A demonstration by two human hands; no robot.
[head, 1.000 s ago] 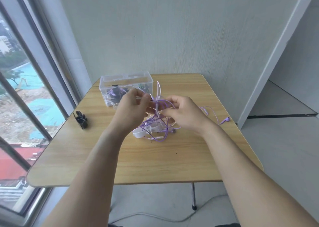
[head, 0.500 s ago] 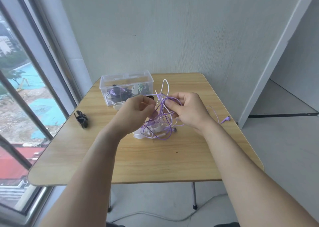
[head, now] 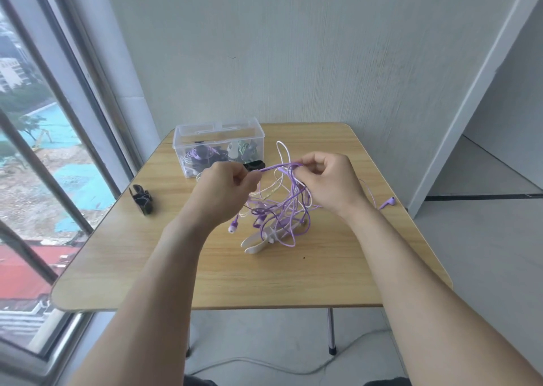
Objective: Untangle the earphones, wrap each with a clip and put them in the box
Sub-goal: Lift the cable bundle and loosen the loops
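Two bare hands raised above a light wooden table with rounded corners (head: 164, 256), seen from a head-worn camera looking down. Left hand (head: 223, 193) with fingers curled, thumb and forefinger pinching a strand of purple cable. Right hand (head: 329, 184) likewise curled, fingertips pinching the same strand at its other end, so that a short purple length stretched almost level between both hands. Below that strand, a loose tangle of purple and pale pink earphone cables (head: 279, 209) hanging from the fingers down to the tabletop, with one pale loop standing up above the right fingertips. A purple earbud (head: 232, 227) dangling at the tangle's left edge, under the left hand. A second purple earbud (head: 389, 202) lying on the table well to the right, near the edge, joined by a thin cable passing behind the right wrist. A white plastic clip (head: 258, 241) resting on the table beneath the tangle, cables draped over it. A clear plastic box without a lid (head: 217, 133) at the back left of the table, beyond the left hand, holding several wrapped bundles in purple, black and green. A black clip (head: 255, 165) just beside the box, partly hidden behind the left hand. Another black clip (head: 142, 199) alone near the table's left edge, well apart from the tangle. Large window to the left, pale wall behind.
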